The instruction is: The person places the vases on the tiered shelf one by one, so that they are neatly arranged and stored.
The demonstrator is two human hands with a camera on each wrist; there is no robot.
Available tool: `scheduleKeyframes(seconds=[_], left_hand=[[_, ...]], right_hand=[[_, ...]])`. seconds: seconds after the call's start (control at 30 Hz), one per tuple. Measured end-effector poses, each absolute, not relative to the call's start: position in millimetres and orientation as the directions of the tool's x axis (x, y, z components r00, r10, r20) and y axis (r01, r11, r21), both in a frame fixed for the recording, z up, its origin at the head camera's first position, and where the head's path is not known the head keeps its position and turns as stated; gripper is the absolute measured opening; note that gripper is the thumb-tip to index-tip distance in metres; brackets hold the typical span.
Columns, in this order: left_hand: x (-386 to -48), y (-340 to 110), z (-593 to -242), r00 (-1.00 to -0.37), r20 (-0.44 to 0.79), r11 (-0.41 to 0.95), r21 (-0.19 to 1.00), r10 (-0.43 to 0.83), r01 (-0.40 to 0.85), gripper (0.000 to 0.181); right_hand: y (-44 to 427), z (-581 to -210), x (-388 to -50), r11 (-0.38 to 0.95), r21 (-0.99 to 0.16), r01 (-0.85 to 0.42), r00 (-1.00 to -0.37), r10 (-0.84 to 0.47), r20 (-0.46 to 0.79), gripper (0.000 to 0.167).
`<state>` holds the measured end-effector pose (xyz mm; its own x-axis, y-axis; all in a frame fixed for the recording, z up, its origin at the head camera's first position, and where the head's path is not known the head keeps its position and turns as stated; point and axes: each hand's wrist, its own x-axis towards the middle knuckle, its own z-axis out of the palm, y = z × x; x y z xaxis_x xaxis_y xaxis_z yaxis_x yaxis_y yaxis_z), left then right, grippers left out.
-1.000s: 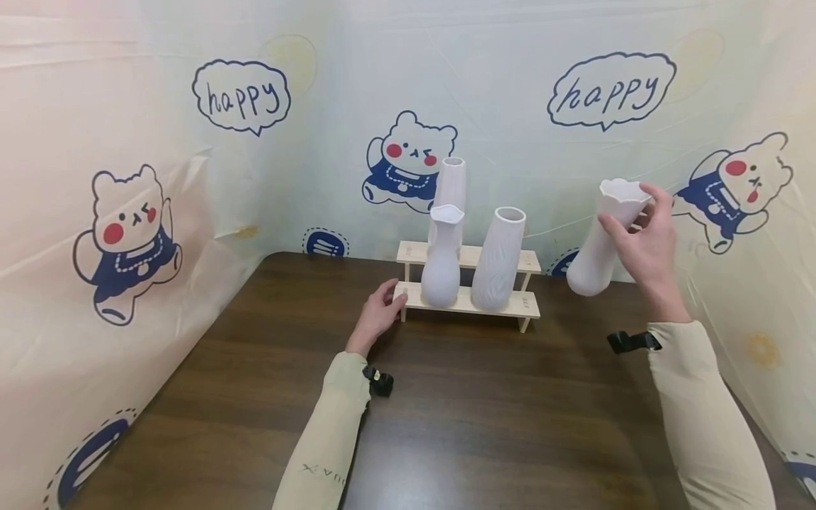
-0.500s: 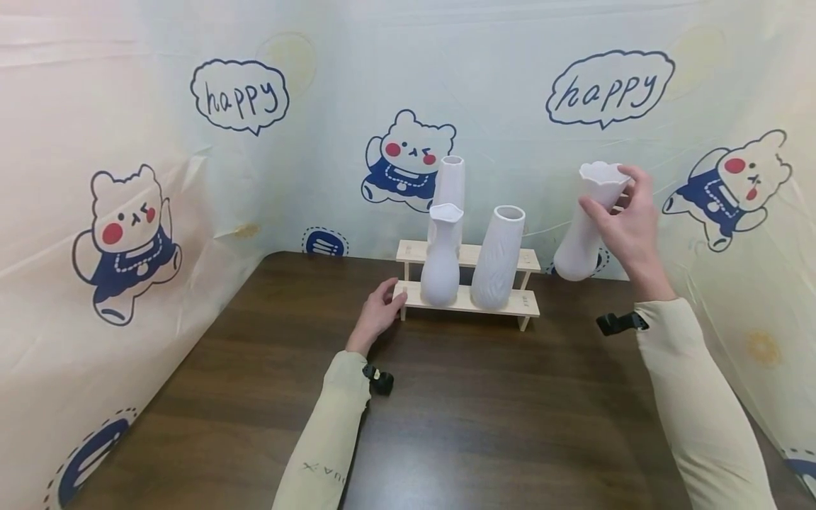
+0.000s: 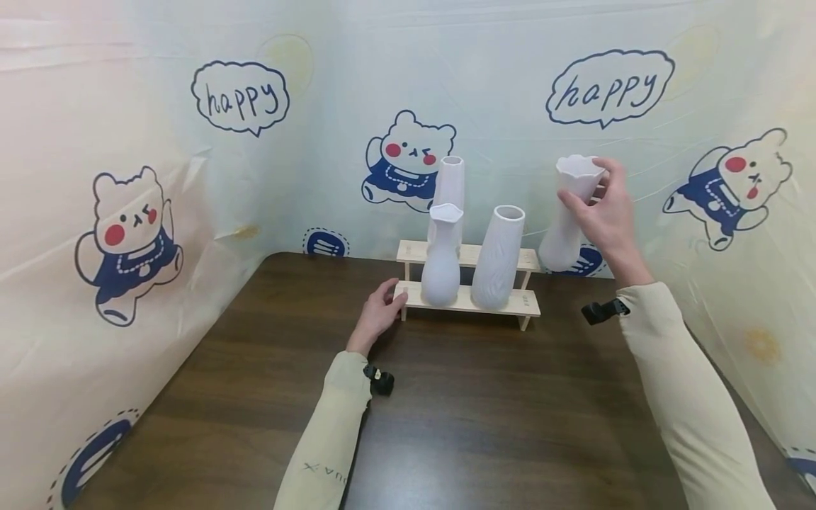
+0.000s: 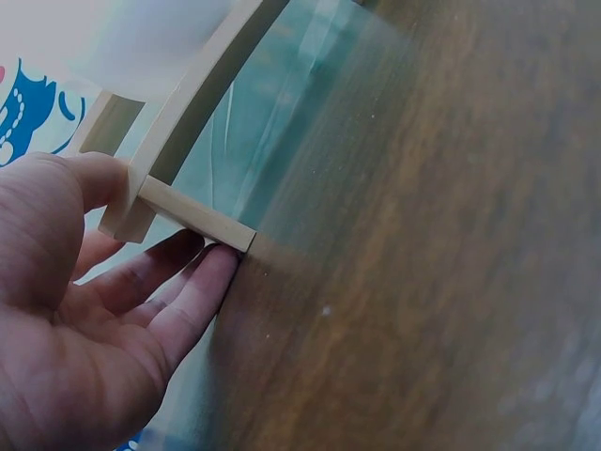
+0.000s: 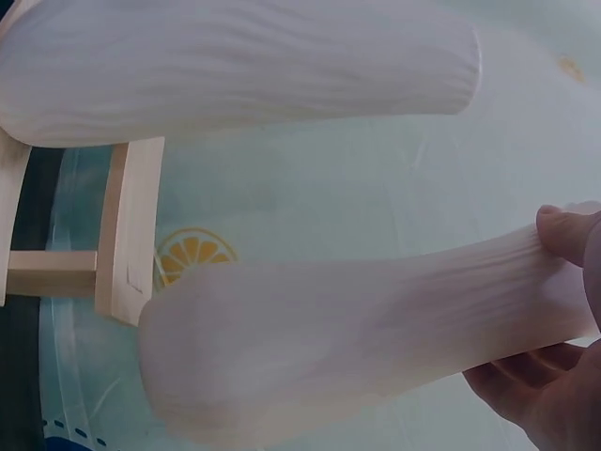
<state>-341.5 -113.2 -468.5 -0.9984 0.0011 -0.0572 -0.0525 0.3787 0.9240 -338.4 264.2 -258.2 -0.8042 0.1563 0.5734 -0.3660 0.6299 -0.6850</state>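
A white vase with a scalloped rim (image 3: 569, 205) hangs in the air, slightly tilted, just right of a two-tier wooden rack (image 3: 524, 303). My right hand (image 3: 608, 216) grips it near the rim, thumb on one side and fingers on the other. In the right wrist view the base of this vase (image 5: 282, 343) is close to the end of the upper shelf. My left hand (image 3: 377, 312) holds the left end of the lower shelf, the thumb on top and the fingers under it by the leg (image 4: 202, 214).
On the lower shelf stand a waisted white vase (image 3: 441, 276) and a tapered white vase (image 3: 499, 258) with a leaf-like texture. A tall white vase (image 3: 452, 173) rises behind the waisted one. Printed cloth (image 3: 510, 92) surrounds the dark wooden table (image 3: 472, 411).
My right hand has carried the scalloped vase leftward and slightly up, closer to the rack, and the vase is now more upright. The left hand and the rack have kept their places.
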Motion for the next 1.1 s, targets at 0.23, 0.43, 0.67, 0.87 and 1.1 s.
scheduleKeyframes(seconds=[0.23, 0.43, 0.67, 0.87, 1.1], left_hand=[[-341, -112, -469, -0.998, -0.057, 0.379, 0.924, -0.006, -0.055, 0.059], [-341, -112, -468, -0.998, -0.056, 0.373, 0.926, 0.006, -0.05, 0.059], [-340, -111, -468, -0.998, -0.07, 0.378, 0.924, -0.002, -0.066, 0.059], [-340, -112, -468, -0.998, -0.068, 0.371, 0.926, 0.0, -0.063, 0.058], [-341, -111, -467, -0.998, -0.059, 0.378, 0.924, 0.003, -0.054, 0.059]], right_hand=[[255, -259, -349, 0.602, -0.695, -0.394, -0.799, 0.149, 0.582, 0.071], [245, -260, -358, 0.586, -0.701, -0.407, -0.797, 0.147, 0.585, 0.069], [235, -262, -365, 0.595, -0.697, -0.399, -0.811, 0.125, 0.571, 0.07], [226, -260, -368, 0.583, -0.707, -0.4, -0.812, 0.133, 0.569, 0.069], [215, -257, -372, 0.54, -0.744, -0.394, -0.825, 0.149, 0.546, 0.069]])
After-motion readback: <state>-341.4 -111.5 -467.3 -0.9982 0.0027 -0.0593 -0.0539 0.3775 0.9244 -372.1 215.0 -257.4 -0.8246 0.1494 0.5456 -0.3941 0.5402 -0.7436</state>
